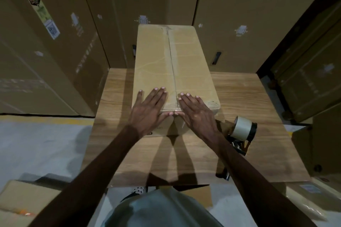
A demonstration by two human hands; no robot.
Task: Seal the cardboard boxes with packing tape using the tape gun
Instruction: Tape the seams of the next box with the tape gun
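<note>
With both hands flat and holding nothing, left hand (150, 109) and right hand (195, 111) on the box (175, 72) mid-desk (249, 97), rub the tape (170, 57) down outward (gun (241, 134) idles by the right edge).

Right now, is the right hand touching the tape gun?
Apart. The head view shows the right hand flat on the cardboard box, while the tape gun lies on the table beside the wrist.
</note>
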